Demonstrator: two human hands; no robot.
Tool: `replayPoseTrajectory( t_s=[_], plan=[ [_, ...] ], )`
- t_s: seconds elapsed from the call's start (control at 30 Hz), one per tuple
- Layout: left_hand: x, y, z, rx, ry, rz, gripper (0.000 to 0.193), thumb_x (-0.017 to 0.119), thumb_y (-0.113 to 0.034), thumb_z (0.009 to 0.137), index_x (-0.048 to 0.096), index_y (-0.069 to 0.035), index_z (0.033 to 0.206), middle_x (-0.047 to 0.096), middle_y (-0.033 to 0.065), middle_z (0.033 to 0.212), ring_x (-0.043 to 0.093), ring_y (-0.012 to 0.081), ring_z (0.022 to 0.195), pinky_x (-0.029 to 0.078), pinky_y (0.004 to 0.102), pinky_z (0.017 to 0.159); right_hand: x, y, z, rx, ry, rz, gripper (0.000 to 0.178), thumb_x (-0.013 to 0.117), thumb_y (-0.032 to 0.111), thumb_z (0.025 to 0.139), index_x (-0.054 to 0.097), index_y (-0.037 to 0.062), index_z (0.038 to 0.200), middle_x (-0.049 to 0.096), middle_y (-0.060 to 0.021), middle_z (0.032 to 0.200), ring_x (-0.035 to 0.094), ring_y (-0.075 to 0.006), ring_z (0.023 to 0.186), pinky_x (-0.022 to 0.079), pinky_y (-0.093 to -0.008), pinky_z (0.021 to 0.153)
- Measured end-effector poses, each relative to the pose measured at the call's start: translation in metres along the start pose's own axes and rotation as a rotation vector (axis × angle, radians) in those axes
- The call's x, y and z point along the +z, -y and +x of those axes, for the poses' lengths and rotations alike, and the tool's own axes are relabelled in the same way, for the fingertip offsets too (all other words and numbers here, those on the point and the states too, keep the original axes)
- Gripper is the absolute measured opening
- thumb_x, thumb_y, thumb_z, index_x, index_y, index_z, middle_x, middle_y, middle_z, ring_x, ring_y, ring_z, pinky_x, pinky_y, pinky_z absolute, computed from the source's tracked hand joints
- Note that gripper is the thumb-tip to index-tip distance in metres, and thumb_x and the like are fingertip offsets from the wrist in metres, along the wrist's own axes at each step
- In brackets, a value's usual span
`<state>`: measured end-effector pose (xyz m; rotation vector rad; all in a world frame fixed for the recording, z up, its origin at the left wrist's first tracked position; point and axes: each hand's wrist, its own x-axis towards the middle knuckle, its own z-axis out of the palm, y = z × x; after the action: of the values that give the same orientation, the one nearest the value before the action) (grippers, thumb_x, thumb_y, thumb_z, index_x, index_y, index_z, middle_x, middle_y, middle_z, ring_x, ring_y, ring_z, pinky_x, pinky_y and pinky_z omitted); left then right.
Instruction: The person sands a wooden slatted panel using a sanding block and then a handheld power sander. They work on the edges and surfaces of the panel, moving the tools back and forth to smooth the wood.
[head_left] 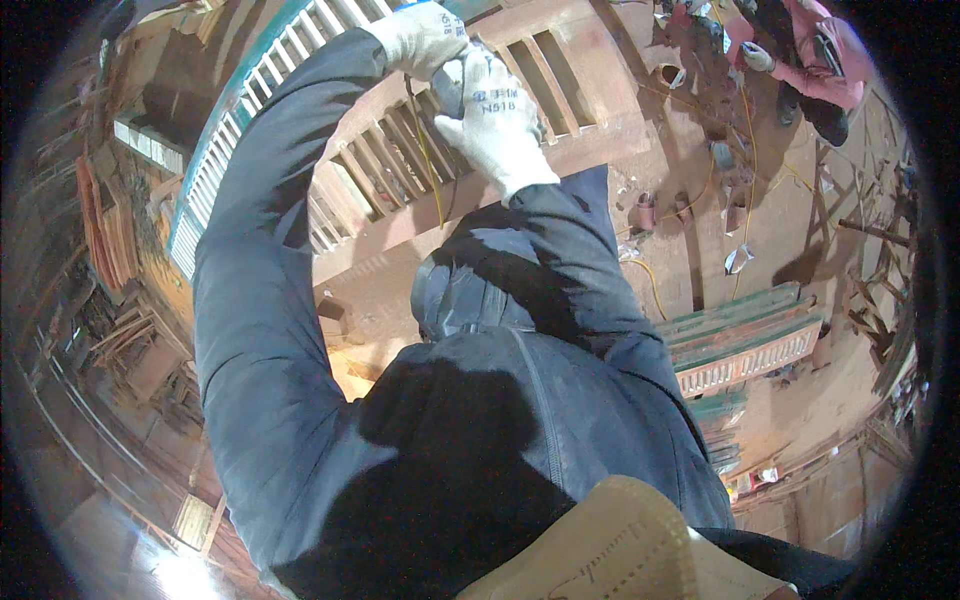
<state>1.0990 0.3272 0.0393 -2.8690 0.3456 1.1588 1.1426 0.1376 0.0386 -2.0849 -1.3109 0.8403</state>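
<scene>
White gloves cover both my hands, which meet at the top of the head view over a slatted reddish-brown wooden panel. My left hand is closed, fingers curled. Right against it, my right hand is bent closed as well. Whatever they grip is hidden behind the gloves; only a bit of blue shows at the far edge of the left one. A thin cord, dark above and yellow lower down, hangs from below the left hand across the slats.
A green-edged panel with pale slats runs along the left. Stacked slatted panels lie at right. Yellow cords cross the dusty floor. At the upper right is another person in pink wearing a glove. Scrap boards lie far left.
</scene>
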Motion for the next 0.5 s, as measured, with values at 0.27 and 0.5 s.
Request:
replayPoseTrajectory(
  t_s=[0.27, 0.5],
  plan=[
    [0.024, -0.093, 0.007, -0.251, -0.315, -0.336, 0.027, 0.071, -0.028, 0.072, 0.068, -0.022, 0.099, 0.072, 0.0097, 0.087, 0.071, 0.0294, 0.084, 0.056, 0.0416, 0.07, -0.03, -0.035, -0.054, -0.215, -0.054, -0.057, 0.067, 0.073, 0.022, 0.066, 0.05, 0.0153, 0.129, 0.059, -0.0154, 0.119, 0.059, -0.0379, 0.107, 0.048, -0.0466, 0.091],
    [0.026, -0.187, -0.037, -0.545, -0.152, -0.825, 0.05, 0.064, -0.037, 0.082, 0.055, -0.022, 0.129, 0.07, 0.0112, 0.111, 0.067, 0.0283, 0.105, 0.054, 0.0417, 0.087, -0.019, -0.052, -0.085, -0.545, 0.033, -0.193, 0.064, 0.082, 0.038, 0.064, 0.055, 0.0151, 0.118, 0.062, -0.0084, 0.114, 0.061, -0.0301, 0.105, 0.049, -0.0437, 0.089]
  ],
)
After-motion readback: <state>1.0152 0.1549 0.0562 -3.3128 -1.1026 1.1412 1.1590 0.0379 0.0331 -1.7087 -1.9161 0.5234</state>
